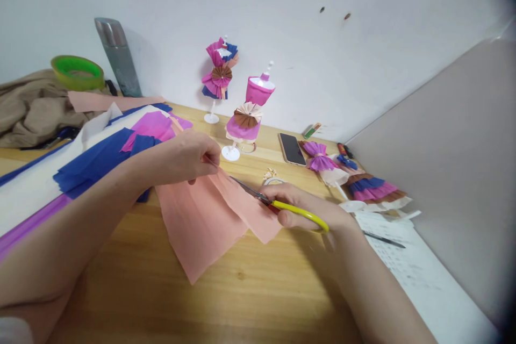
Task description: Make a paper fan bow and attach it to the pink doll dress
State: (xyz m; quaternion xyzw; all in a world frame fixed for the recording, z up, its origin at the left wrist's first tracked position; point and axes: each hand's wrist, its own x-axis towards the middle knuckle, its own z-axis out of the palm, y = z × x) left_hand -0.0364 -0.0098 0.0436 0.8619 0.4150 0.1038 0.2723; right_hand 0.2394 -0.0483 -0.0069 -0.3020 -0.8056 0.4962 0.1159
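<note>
A sheet of peach crepe paper [197, 220] hangs from my left hand [181, 156], pinched at its upper edge. My right hand [300, 207] is wrapped round a pair of scissors with yellow handles [300, 212]. Their dark blades lie along the upper edge of the peach paper, pointing towards my left hand. One part of the paper folds over to the right beneath the blades. How far apart the blades are is hard to make out. Behind my hands stand two small white dress forms [231, 153] wrapped in pink, brown and blue paper.
Blue, white and purple paper sheets [97, 164] lie at left. Behind them are a brown cloth [28, 107], a green tape roll [76, 72] and a bottle [119, 56]. A phone [292, 149], a paper dress [374, 188] and a written sheet with a pen [382, 239] lie at right.
</note>
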